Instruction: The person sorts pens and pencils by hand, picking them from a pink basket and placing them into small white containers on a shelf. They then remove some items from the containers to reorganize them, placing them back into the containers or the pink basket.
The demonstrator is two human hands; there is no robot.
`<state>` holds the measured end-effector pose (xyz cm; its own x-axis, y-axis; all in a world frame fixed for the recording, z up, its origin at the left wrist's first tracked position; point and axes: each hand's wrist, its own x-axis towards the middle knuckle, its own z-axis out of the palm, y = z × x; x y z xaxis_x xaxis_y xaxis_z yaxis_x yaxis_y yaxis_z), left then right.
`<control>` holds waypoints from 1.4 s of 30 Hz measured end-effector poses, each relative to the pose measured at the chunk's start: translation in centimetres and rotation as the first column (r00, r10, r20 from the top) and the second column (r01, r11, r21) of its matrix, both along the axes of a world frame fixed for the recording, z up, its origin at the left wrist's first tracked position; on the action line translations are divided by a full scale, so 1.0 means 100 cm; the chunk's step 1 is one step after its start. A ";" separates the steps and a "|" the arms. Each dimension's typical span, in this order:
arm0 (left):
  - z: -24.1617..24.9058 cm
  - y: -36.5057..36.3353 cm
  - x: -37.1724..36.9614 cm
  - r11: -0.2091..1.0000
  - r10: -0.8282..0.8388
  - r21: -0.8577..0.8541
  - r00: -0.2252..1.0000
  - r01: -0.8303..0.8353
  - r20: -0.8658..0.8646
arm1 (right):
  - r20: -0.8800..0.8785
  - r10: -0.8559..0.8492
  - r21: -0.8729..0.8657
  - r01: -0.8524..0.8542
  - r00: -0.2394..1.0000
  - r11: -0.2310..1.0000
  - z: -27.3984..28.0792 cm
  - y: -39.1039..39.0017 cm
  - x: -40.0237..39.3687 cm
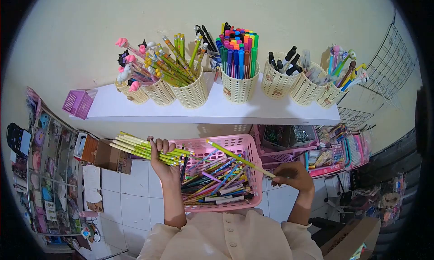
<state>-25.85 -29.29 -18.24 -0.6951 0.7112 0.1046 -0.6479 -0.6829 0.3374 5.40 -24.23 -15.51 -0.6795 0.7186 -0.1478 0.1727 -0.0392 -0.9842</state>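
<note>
Hidden: the left hand (165,160) is covering part of the pencil bundle (135,148); overlapping pens (217,181) are obscuring one another.
Shelf (158,112): bearing cream cups (240,89) along the wall (294,16).
Floor (135,187): showing pale tiles.
Left grip: closing around the bundle, near the pink basket's (257,158) left side.
Right hand (294,175): pinching one yellow-green pencil (239,159) by its end, slanting over the basket.

A pale wall (135,14) – white shelf (217,114) against it – above light floor tiles (134,188).

White shelf (217,114) bearing cream baskets (239,89) of pens
</note>
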 end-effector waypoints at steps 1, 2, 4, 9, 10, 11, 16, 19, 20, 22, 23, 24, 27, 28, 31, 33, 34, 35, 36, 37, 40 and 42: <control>0.000 0.000 0.001 1.000 0.003 0.002 1.000 -0.003 -0.001 | -0.022 -0.012 -0.013 0.012 1.000 1.000 0.000 0.000 -0.001; 0.001 0.001 0.004 1.000 -0.017 0.006 1.000 0.017 0.008 | -0.023 -0.009 -0.011 0.009 1.000 1.000 -0.001 -0.002 -0.004; 0.002 0.003 0.013 0.998 -0.062 0.003 0.998 0.062 0.024 | -0.108 -0.049 -0.016 0.048 0.993 0.999 -0.003 -0.006 -0.019; 0.002 0.006 0.029 0.982 -0.177 0.069 0.984 0.175 0.027 | -0.186 -0.101 0.082 0.118 0.977 0.990 -0.012 -0.008 -0.049; 0.003 0.005 0.031 0.969 -0.241 0.077 0.968 0.236 0.064 | -0.197 -0.112 0.160 0.145 0.974 0.976 -0.012 -0.006 -0.052; 0.004 0.003 0.031 0.951 -0.305 0.086 0.947 0.297 0.101 | -0.199 -0.110 0.161 0.143 0.974 0.977 -0.010 -0.005 -0.050; 0.008 -0.007 0.028 0.730 -0.662 0.040 0.691 0.683 0.290 | -0.498 -0.374 0.208 0.526 0.783 0.825 0.024 0.002 -0.037; 0.006 -0.012 0.034 0.710 -0.666 -0.217 0.739 0.670 0.102 | -0.584 -0.409 0.232 0.627 0.701 0.744 0.040 0.006 -0.033; 0.007 -0.013 0.036 0.713 -0.663 -0.217 0.742 0.666 0.101 | -0.585 -0.405 0.232 0.623 0.703 0.747 0.047 0.007 -0.036; 0.010 -0.016 0.040 0.715 -0.655 -0.420 0.746 0.560 -0.121 | -0.674 -0.377 0.215 0.657 0.635 0.723 0.059 0.011 -0.046; 0.011 -0.018 0.042 0.712 -0.655 -0.508 0.720 0.485 -0.229 | -0.676 -0.375 0.214 0.655 0.635 0.724 0.060 0.013 -0.053; 0.006 -0.019 0.041 0.695 -0.686 -0.495 0.687 0.521 -0.239 | -0.611 -0.380 0.222 0.610 0.695 0.760 0.062 0.015 -0.060; 0.004 -0.020 0.052 0.691 -0.714 -0.448 0.633 0.568 -0.299 | -0.485 -0.259 0.216 0.402 0.835 0.890 0.062 0.020 -0.091; 0.003 -0.021 0.056 0.705 -0.696 -0.470 0.644 0.531 -0.317 | -0.467 -0.203 0.199 0.326 0.861 0.924 0.060 0.021 -0.103; -0.015 -0.025 0.061 0.738 -0.634 -0.599 0.625 0.311 -0.457 | -0.456 -0.054 0.214 0.168 0.888 0.962 0.041 0.023 -0.134; -0.015 -0.025 0.067 0.724 -0.640 -0.579 0.676 0.373 -0.365 | -0.440 -0.051 0.229 0.167 0.896 0.959 0.030 0.025 -0.151; -0.019 -0.025 0.067 0.726 -0.663 -0.494 0.678 0.479 -0.318 | -0.423 -0.050 0.239 0.165 0.905 0.957 0.026 0.026 -0.155; -0.021 -0.024 0.068 0.718 -0.688 -0.395 0.672 0.573 -0.274 | -0.423 -0.052 0.238 0.166 0.905 0.957 0.023 0.027 -0.156; -0.014 -0.023 0.073 0.731 -0.663 -0.419 0.704 0.538 -0.253 | -0.382 -0.016 0.306 0.143 0.924 0.941 0.020 0.028 -0.156; -0.016 -0.022 0.073 0.731 -0.664 -0.417 0.703 0.540 -0.254 | -0.339 0.016 0.373 0.118 0.941 0.920 0.019 0.029 -0.156; -0.019 -0.019 0.077 0.735 -0.663 -0.332 0.731 0.592 -0.164 | -0.288 0.012 0.509 0.142 0.958 0.849 0.022 0.032 -0.156; -0.011 -0.013 0.074 0.799 -0.595 -0.291 0.766 0.527 -0.244 | -0.426 -0.043 0.359 0.213 0.904 0.909 0.018 0.029 -0.157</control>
<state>-18.49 -30.60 -19.39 -0.1193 0.9911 0.0594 -0.7319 -0.1282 0.6693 -10.32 -21.36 -13.71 -0.5162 0.7438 0.4247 -0.2184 0.3652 -0.9049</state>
